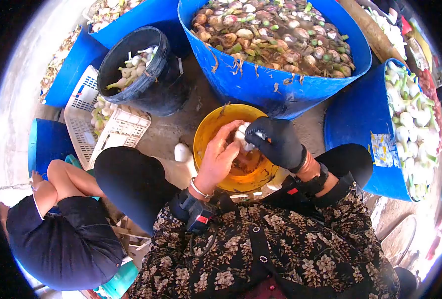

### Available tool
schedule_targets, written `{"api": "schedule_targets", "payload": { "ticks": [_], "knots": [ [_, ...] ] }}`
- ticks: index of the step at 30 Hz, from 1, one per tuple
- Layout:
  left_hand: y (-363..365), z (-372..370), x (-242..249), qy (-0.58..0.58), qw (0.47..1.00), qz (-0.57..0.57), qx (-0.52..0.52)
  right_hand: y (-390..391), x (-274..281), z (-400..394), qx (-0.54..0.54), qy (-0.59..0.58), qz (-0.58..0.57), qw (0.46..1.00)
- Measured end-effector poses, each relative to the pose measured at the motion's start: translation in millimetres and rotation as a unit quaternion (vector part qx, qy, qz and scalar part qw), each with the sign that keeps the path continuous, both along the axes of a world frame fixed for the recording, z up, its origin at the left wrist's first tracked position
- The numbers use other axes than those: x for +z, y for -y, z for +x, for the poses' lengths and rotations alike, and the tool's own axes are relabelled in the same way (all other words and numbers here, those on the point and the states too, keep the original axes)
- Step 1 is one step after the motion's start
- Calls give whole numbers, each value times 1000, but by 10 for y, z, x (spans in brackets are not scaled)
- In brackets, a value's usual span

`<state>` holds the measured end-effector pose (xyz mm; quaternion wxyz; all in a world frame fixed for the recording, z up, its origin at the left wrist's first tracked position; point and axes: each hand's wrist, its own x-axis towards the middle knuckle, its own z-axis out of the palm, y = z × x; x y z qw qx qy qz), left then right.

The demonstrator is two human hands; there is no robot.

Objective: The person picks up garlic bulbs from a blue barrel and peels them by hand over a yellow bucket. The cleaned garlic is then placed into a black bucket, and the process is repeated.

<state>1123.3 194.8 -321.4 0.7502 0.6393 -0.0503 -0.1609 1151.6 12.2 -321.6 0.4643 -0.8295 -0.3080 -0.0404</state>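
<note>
Over a yellow bucket (203,130), both my hands meet at a white garlic bulb (243,134). My bare left hand (222,155) has its fingers curled around the bulb from the left, a bracelet at its wrist. From the right, my right hand (279,143) in a black glove pinches at the bulb; a small pale bit shows by its fingertips, and I cannot make out what it is. Inside the bucket, below the hands, lies something wet and reddish-brown, partly hidden by them.
A large blue tub (275,82) of unpeeled garlic in water stands ahead. Whitish garlic fills a blue barrel (353,132) at right. Left are a black bucket (168,82) and a white crate (124,132), both holding garlic. Another person (69,234) sits close on the left.
</note>
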Motion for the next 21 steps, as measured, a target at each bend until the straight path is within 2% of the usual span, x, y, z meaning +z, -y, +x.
{"api": "schedule_targets", "payload": {
  "ticks": [5, 8, 11, 14, 21],
  "knots": [
    [9, -12, -11, 2, 1000, -16, 23, -17, 176, 14, -15, -34, 12, 999],
    [6, -9, 1, -2, 998, -51, 45, 49, 215, 41, -18, -6, -75, 997],
    [24, 12, 50, -17, 994, -87, 62, 62, 171, 55, 0, -6, -94, 996],
    [3, 25, -32, -52, 991, -107, 60, 54, -4, 64, 5, -57, -63, 996],
    [15, 63, -30, -81, 990, -89, 69, -4, 47, 106, 4, -74, 14, 997]
  ]
}}
